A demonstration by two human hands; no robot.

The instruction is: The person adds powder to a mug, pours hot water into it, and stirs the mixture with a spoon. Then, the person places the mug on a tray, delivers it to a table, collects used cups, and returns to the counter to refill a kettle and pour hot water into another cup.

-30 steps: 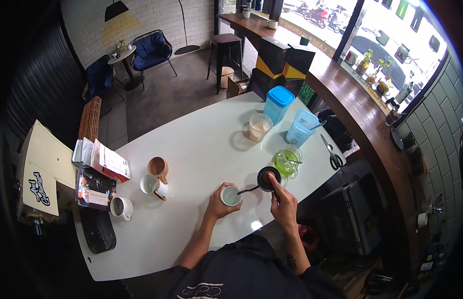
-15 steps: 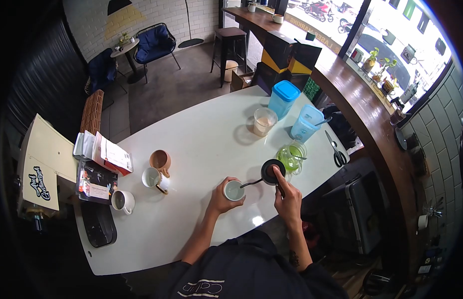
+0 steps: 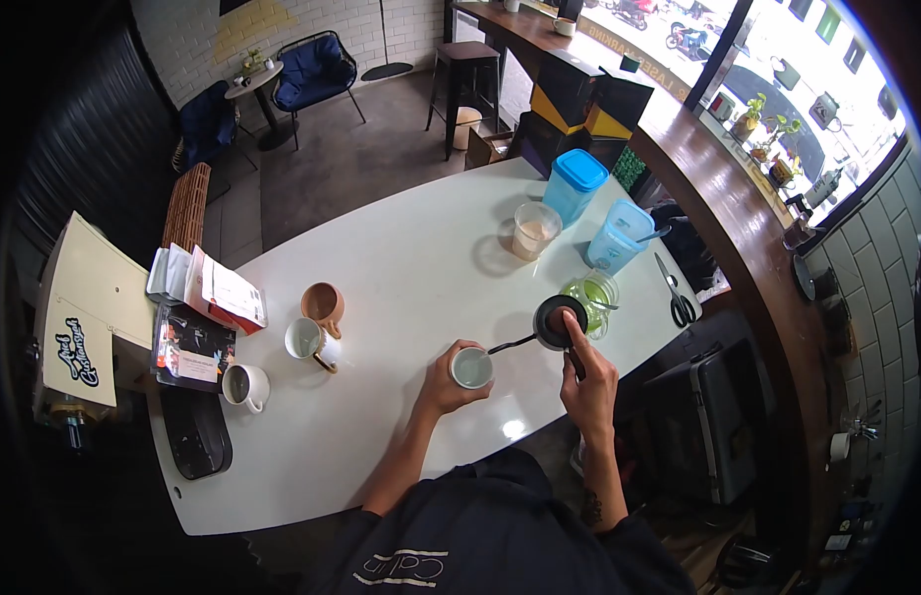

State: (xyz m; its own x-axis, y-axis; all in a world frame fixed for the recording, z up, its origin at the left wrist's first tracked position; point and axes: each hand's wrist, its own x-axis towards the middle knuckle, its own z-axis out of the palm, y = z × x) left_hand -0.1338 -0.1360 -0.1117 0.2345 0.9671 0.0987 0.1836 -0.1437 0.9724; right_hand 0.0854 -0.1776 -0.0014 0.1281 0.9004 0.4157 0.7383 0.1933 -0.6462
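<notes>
My left hand [image 3: 447, 382] is wrapped round a small pale cup [image 3: 471, 368] above the front part of the white table. My right hand [image 3: 588, 382] is closed on the handle of a black gooseneck kettle [image 3: 559, 322], with a finger over its lid. The kettle's thin spout points left, its tip at the cup's right rim. Whether liquid is flowing cannot be made out. Just behind the kettle stands a clear jug [image 3: 597, 295] with green liquid and a spoon.
Three mugs stand at the left: brown [image 3: 323, 302], white-and-brown [image 3: 304, 338] and white [image 3: 244, 387]. Blue containers [image 3: 577, 183] [image 3: 620, 237], a clear cup [image 3: 536, 231] and scissors [image 3: 678, 295] lie at the back right of the table [image 3: 381, 268].
The kettle has moved right with my right hand, and its spout tip has gone from inside the cup to its rim. The whole view has shifted slightly.
</notes>
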